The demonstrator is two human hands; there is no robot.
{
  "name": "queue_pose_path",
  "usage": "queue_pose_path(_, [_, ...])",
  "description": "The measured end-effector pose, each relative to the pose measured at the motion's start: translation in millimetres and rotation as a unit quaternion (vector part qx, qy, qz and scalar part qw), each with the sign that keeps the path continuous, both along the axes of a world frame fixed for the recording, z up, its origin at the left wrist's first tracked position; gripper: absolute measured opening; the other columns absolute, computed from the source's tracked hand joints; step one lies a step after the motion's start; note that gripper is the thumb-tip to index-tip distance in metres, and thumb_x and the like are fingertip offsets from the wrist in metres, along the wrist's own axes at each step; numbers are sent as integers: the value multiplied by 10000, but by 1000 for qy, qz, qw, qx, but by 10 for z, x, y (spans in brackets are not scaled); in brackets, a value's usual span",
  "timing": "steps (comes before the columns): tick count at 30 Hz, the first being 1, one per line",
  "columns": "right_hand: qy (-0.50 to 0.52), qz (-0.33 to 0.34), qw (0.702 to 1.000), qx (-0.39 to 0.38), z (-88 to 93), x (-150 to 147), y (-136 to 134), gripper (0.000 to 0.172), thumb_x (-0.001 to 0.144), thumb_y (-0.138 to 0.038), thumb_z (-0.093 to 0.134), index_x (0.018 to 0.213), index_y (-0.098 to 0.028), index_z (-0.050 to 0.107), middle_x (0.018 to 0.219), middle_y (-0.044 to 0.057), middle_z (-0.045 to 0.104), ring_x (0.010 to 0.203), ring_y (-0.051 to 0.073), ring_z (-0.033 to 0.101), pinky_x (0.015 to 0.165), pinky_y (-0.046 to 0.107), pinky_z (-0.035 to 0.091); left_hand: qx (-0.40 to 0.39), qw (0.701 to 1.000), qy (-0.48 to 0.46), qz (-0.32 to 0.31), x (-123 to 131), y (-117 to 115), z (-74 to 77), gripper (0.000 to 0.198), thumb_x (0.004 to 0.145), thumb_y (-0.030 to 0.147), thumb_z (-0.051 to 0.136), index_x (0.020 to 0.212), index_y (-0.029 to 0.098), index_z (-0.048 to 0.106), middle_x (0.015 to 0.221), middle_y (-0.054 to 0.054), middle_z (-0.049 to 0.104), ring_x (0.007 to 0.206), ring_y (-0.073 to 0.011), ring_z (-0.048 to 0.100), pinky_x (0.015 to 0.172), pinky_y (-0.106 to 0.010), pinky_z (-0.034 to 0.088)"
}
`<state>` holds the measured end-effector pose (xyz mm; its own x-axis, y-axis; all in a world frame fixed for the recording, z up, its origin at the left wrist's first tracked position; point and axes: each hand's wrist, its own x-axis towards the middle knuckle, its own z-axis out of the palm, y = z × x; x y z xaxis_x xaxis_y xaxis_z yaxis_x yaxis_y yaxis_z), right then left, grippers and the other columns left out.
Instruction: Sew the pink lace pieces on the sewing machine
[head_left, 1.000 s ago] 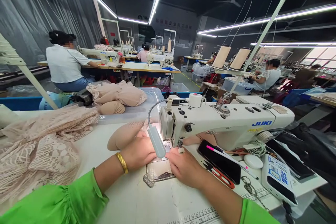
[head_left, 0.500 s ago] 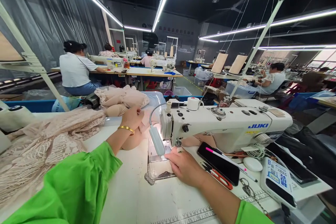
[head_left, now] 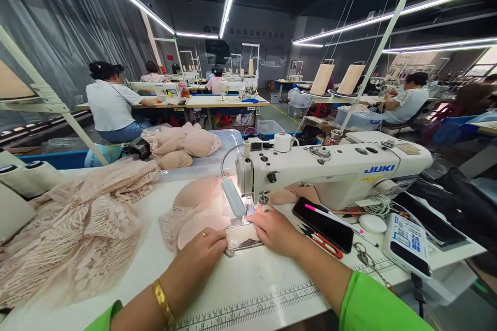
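Observation:
A beige bra with moulded cups and lace (head_left: 198, 194) lies across the bed of a white JUKI sewing machine (head_left: 334, 170), with part of it under the machine's arm. My left hand (head_left: 200, 256), fingers together, is closed on the near edge of the bra, left of the metal needle plate. Beside the presser foot, my right hand (head_left: 277, 230) has thumb and fingers drawn together at the plate's right. What lies under its fingertips is hidden. A small grey lamp (head_left: 233, 197) on a bendy neck lights the stitching spot and partly covers the needle area.
Lace pieces (head_left: 89, 227) pile on the left; more bras (head_left: 182, 142) lie behind. Right of my hand are a black phone (head_left: 322, 222), orange-handled snips (head_left: 327, 244), a pen (head_left: 337, 223) and a white power bank (head_left: 407, 248). Co-workers sit at machines beyond.
My left hand has come down and toward me from the raised fabric to the bra's near edge. The bra now lies flatter and spread out. My right hand stays by the presser foot.

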<state>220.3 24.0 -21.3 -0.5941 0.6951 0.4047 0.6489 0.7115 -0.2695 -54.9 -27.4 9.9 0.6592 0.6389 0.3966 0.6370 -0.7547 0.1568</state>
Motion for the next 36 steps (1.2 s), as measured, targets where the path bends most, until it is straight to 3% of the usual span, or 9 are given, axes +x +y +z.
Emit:
queue_pose_path(3, [-3, -3, 1000, -3, -22, 6, 13, 264, 889, -44, 557, 1055, -205, 686, 844, 45, 635, 833, 235, 493, 707, 316, 332, -119, 992, 21, 23, 162, 97, 62, 292, 967, 39, 381, 1038, 212, 606, 1078, -74, 705, 958, -221, 665, 808, -338, 559])
queue_pose_path(7, [-8, -6, 1000, -9, -37, 13, 30, 285, 875, -53, 560, 1076, -202, 696, 826, 46, 623, 818, 235, 475, 679, 311, 301, -185, 979, 35, 76, 233, 282, 176, 227, 997, 117, 401, 934, 185, 607, 1064, -94, 656, 872, -216, 649, 778, -353, 544])
queue_pose_path(10, [-12, -3, 1000, -6, -24, 14, 33, 287, 868, -52, 550, 1060, -204, 700, 786, 34, 584, 782, 228, 443, 664, 307, 285, -172, 981, 62, 70, 303, 367, 124, 302, 1008, 113, 404, 828, 180, 638, 989, -89, 669, 892, -240, 640, 775, -364, 516])
queue_pose_path(19, [-26, -4, 1000, 2, -7, 15, 39, 285, 885, -63, 555, 1081, -210, 702, 838, 44, 605, 803, 225, 464, 663, 302, 286, -67, 996, 20, 63, 508, 469, -34, 271, 979, 76, 487, 858, 178, 706, 952, -82, 709, 901, -257, 628, 747, -343, 501])
queue_pose_path(29, [-15, 1, 1000, -17, 23, 11, 24, 293, 888, -41, 554, 1078, -214, 696, 863, 43, 617, 808, 221, 489, 667, 304, 298, -65, 991, 53, 107, 615, 504, 1, 280, 980, 64, 468, 893, 172, 711, 958, -111, 693, 906, -269, 624, 799, -376, 501])
queue_pose_path(33, [-7, 2, 1000, -16, 23, 9, 36, 293, 920, -56, 519, 1078, -220, 702, 857, 45, 632, 793, 222, 509, 661, 306, 325, -79, 985, 75, 136, 649, 533, 51, 158, 981, 188, 564, 937, 161, 713, 1013, -148, 687, 993, -335, 625, 815, -434, 515])
queue_pose_path(36, [1, 15, 1000, -9, -13, 16, 7, 310, 939, -72, 488, 1117, -217, 697, 925, 68, 669, 829, 236, 569, 688, 320, 400, -96, 976, 102, 170, 726, 508, 70, 120, 965, 167, 597, 975, 138, 713, 1073, -170, 693, 1028, -338, 642, 824, -446, 538])
